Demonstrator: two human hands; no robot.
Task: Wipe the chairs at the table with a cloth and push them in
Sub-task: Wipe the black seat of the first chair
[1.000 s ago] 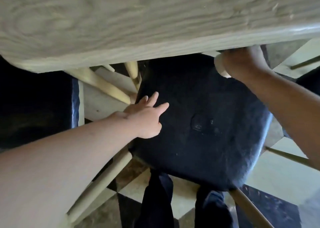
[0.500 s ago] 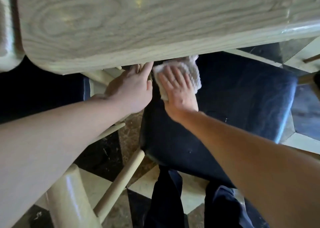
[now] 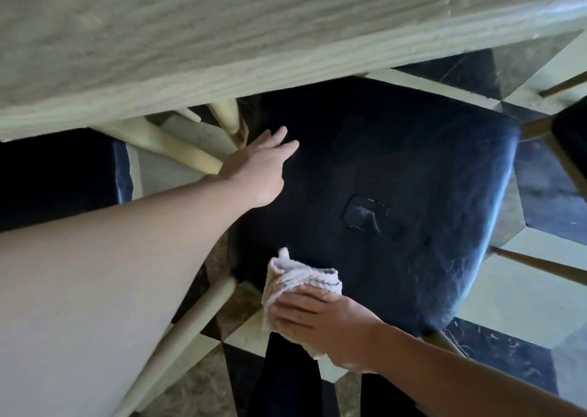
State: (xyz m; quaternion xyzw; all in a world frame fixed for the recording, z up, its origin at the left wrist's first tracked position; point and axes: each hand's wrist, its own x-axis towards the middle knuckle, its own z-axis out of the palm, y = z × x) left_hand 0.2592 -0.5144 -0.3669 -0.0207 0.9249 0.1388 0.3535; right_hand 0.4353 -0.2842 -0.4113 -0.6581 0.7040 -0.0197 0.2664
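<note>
**Clerk:** Item one, the chair seat (image 3: 397,175) — where does it lie from the hands?

**Keeper:** Dark upholstered pad, centre of view, its far end tucked under the table edge (image 3: 222,77) at twelve o'clock. Near corner at about five o'clock. Both hands sit on its left flank, so the bulk of the seat lies toward two to three o'clock from each.

**Clerk:** Hands, state?

**Keeper:** Left hand (image 3: 257,166) — open, fingers spread and flat on the seat's far-left part at about eleven o'clock, holding nothing. Right hand (image 3: 314,321) — palm down, fingers closed over the pale cloth (image 3: 295,277), pressing it on the seat's near-left edge at six o'clock.

**Clerk:** Nearer hand for the wipe?

**Keeper:** The right; it already bears the cloth on the pad. The unwiped run looks to lie toward one o'clock.

**Clerk:** Long axis, heading?

**Keeper:** As judged, the seat runs from seven toward one o'clock, slightly askew to the table edge; pushing it in would go toward twelve. A small mark (image 3: 368,216) shows mid-seat. Neighbouring chair seat (image 3: 63,175) at nine o'clock.
</note>
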